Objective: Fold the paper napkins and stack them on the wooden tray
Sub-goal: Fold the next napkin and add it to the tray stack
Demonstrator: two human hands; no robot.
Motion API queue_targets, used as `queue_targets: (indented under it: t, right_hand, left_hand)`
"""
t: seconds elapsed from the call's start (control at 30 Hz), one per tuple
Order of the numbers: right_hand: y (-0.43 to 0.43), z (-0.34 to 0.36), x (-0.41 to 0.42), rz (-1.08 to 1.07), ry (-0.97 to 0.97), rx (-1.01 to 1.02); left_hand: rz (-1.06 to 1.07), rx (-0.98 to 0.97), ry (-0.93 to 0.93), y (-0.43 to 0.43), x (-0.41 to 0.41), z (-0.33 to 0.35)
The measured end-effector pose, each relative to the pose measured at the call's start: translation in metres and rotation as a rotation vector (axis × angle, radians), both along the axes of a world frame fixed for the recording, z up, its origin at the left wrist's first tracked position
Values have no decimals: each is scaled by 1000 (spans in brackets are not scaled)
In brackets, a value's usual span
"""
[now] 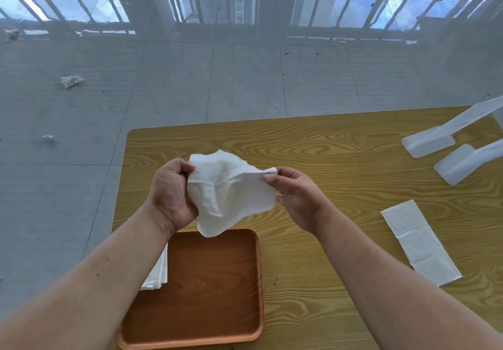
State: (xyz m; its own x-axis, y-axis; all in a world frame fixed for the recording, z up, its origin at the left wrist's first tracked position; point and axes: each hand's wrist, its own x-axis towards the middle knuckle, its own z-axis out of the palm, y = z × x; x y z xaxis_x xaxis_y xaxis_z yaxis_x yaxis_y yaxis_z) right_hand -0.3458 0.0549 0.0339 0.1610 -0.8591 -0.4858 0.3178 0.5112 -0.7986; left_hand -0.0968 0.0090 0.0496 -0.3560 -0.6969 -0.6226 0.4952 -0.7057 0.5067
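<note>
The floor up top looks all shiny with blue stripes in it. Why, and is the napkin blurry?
Head view: the glossy floor mirrors bright windows and their bars, so that is glare, not paint; the wide lens bends the table edge; the napkin, held by the left hand and right hand, looks sharp, its creases clear, in soft even light.

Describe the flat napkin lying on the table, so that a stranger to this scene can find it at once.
Start from the wooden table and look right of the brown tray, past the right hand. There a long white flat napkin lies alone on the wood. Unlike the crumpled napkin in both hands, it is smooth, with visible fold creases.
</note>
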Motion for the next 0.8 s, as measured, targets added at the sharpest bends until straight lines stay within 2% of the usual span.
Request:
queue_targets:
  t: [0.3, 0.47, 0.67, 0.8]
  right_hand:
    - [-8, 10, -13, -140, 32, 12]
    - [-12, 5, -13, -123, 56, 23]
    - [-16, -10, -17, -180, 162, 20]
    - [-14, -16, -22, -153, 220, -10]
  left_hand:
    - [-159, -20, -357, -3, 12, -15]
    - [-314, -153, -429, -2, 9, -14]
    - [-176, -226, -622, -7, 10, -22]
    - [-224, -357, -738, -9, 15, -21]
